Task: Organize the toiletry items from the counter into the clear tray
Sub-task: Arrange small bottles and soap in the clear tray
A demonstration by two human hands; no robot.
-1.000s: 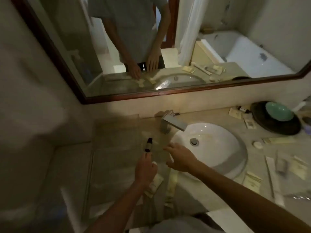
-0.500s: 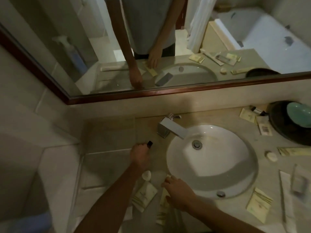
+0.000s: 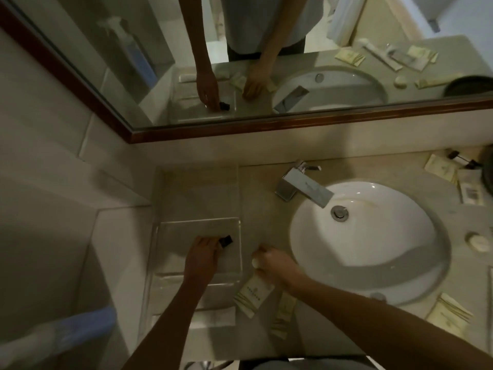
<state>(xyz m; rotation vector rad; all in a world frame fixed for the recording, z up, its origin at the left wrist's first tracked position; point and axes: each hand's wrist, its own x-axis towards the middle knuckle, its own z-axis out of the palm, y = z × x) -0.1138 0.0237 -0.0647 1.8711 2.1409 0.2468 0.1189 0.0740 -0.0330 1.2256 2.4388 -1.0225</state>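
While the left hand (image 3: pixel 204 253) is curled around a small bottle with a black cap (image 3: pixel 226 240), cap end poking out past the fingers toward the right, it sits over the middle compartment of the clear tray (image 3: pixel 197 222); looks like a placing step, bottle not let go yet. Whether the bottle touches the tray floor, cannot tell. The right hand (image 3: pixel 274 264) is just right of the tray's right wall, fingers bent down onto a small white round item (image 3: pixel 255 262) on the counter (image 3: pixel 261 188); motion blur there, so closed or only touching, cannot tell.

Risks: the tray is transparent and its walls barely show, so the bottle could catch a divider or the right wall and land half in, half out. It is round, so laid on its side it may roll within the compartment. The right hand works right next to the tray and could nudge it.

Rest of the task's things, relative to the hands: a cream sachet (image 3: pixel 253 292) just below the right hand, another cream packet (image 3: pixel 284 315) below that, both beside the tray's right edge. More sachets sit well apart, past the sink (image 3: pixel 368 244): one at the lower right (image 3: pixel 450 315), several at the upper right (image 3: pixel 440 169), and a round soap (image 3: pixel 478 241) near the right edge. Most items not in the tray yet; task early.
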